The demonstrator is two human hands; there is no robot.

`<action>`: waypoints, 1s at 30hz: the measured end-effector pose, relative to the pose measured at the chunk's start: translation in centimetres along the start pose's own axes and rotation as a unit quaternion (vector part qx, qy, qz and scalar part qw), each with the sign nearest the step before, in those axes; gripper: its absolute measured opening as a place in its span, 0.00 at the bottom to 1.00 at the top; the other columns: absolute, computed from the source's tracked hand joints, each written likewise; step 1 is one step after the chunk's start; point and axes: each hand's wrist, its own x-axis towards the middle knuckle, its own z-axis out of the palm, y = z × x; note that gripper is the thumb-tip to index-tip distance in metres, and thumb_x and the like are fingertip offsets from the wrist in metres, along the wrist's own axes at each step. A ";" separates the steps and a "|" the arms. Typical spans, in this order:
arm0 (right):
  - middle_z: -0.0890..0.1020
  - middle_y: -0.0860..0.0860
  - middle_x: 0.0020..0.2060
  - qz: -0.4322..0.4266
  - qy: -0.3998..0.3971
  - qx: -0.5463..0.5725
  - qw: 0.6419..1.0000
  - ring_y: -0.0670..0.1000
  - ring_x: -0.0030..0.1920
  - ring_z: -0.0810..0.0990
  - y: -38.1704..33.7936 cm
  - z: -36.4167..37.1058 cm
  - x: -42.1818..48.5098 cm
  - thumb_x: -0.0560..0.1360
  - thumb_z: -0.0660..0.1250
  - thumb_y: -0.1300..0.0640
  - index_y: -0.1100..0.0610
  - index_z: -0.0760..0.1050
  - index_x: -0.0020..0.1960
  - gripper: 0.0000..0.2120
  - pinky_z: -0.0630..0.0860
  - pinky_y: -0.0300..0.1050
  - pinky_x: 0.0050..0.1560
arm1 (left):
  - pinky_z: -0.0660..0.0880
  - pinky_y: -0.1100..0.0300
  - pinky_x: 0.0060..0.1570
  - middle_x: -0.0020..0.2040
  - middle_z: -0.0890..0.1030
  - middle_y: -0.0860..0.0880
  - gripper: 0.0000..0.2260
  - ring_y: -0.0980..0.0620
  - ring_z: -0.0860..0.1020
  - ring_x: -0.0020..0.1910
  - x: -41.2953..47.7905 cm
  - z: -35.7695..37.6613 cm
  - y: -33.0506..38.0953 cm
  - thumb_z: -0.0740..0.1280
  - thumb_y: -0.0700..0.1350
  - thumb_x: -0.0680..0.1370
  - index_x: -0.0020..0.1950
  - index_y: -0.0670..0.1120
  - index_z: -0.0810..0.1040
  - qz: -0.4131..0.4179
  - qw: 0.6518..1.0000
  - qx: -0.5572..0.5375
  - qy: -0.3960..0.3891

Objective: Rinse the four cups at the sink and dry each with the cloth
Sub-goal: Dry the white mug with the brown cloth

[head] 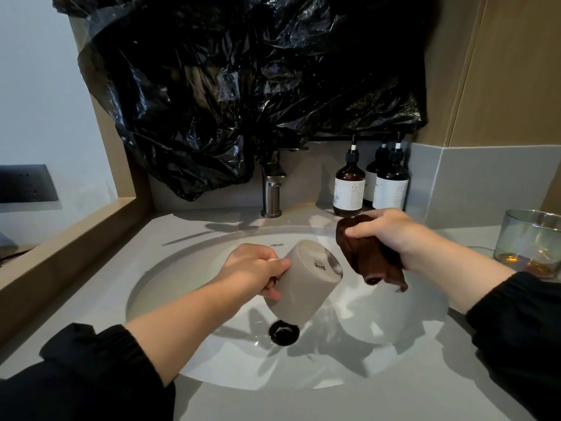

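Room: I look down on a grey tabletop (318, 402) with a white sink (243, 369) sunk in it; crumpled black plastic (243, 86) hangs over the wall at 12 o'clock, above the tap (272, 189).
Bystanders: pump bottles (349, 189) at 1 o'clock, a glass jar (529, 241) at 3 o'clock.
Cup: the grey cup (299, 287) hangs over the middle of the basin, base tipped up toward 1 o'clock, mouth down toward the drain (283, 332).
Left hand: my left hand (258, 268) is wrapped round the cup's side at 9 o'clock of it.
Right hand: my right hand (391, 232) is clenched on the bunched brown cloth (368, 256), just beside the cup at 2 o'clock, not touching it.
Handling: I judge the cup stiff, breakable and slippery if wet, so grip its wall firmly; the cloth is soft and limp.
Other cups: none in sight.
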 end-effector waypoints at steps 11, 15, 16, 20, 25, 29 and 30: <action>0.82 0.41 0.42 -0.324 -0.003 -0.217 0.921 0.38 0.45 0.78 -0.4 4.0 -3.6 0.68 0.74 0.64 0.46 0.80 0.42 0.13 0.70 0.25 0.46 | 0.78 0.60 0.36 0.27 0.70 0.47 0.18 0.53 0.72 0.22 -0.4 0.7 0.0 0.69 0.39 0.77 0.28 0.43 0.70 0.000 0.992 -0.124 0.038; 0.82 0.47 0.41 -0.331 -0.091 -0.227 0.911 0.42 0.42 0.79 -1.1 3.3 -4.1 0.67 0.74 0.68 0.51 0.83 0.40 0.12 0.73 0.30 0.47 | 0.75 0.66 0.27 0.26 0.69 0.47 0.18 0.52 0.70 0.24 -0.6 0.6 0.0 0.69 0.38 0.76 0.27 0.42 0.69 -0.004 0.989 -0.140 0.053; 0.82 0.47 0.41 -0.316 -0.114 -0.235 0.912 0.42 0.42 0.80 -1.3 2.5 -3.8 0.66 0.74 0.69 0.50 0.83 0.38 0.14 0.73 0.30 0.47 | 0.75 0.66 0.27 0.26 0.68 0.47 0.18 0.52 0.70 0.23 -0.6 0.5 0.0 0.69 0.38 0.76 0.27 0.42 0.69 -0.008 0.988 -0.146 0.050; 0.84 0.45 0.39 -0.255 -0.115 -0.278 0.919 0.45 0.43 0.82 -1.1 0.5 -2.0 0.65 0.76 0.70 0.46 0.82 0.35 0.18 0.75 0.31 0.46 | 0.77 0.63 0.30 0.26 0.69 0.47 0.18 0.53 0.71 0.21 -0.8 0.7 0.1 0.69 0.39 0.76 0.27 0.42 0.70 -0.016 0.991 -0.135 0.018; 0.80 0.44 0.42 -0.291 0.009 -0.224 0.930 0.39 0.43 0.77 0.4 3.5 -1.9 0.69 0.73 0.65 0.49 0.80 0.41 0.12 0.67 0.21 0.44 | 0.77 0.60 0.35 0.26 0.68 0.46 0.18 0.53 0.72 0.20 -1.0 1.1 0.6 0.69 0.41 0.77 0.28 0.42 0.69 -0.027 0.993 -0.111 0.025; 0.81 0.42 0.46 -0.323 -0.105 -0.204 0.918 0.38 0.47 0.78 -0.5 4.1 -3.3 0.70 0.71 0.65 0.47 0.82 0.42 0.13 0.69 0.23 0.47 | 0.69 0.66 0.22 0.23 0.65 0.47 0.18 0.51 0.64 0.25 -1.1 0.6 0.7 0.69 0.39 0.77 0.28 0.40 0.68 -0.052 0.983 -0.168 0.061; 0.82 0.42 0.46 -0.315 -0.135 -0.215 0.915 0.39 0.47 0.79 -0.7 3.5 -3.3 0.69 0.71 0.66 0.46 0.83 0.42 0.14 0.71 0.25 0.48 | 0.67 0.66 0.21 0.22 0.65 0.48 0.18 0.51 0.63 0.25 -1.1 0.5 0.7 0.69 0.38 0.76 0.28 0.40 0.68 -0.057 0.980 -0.181 0.064</action>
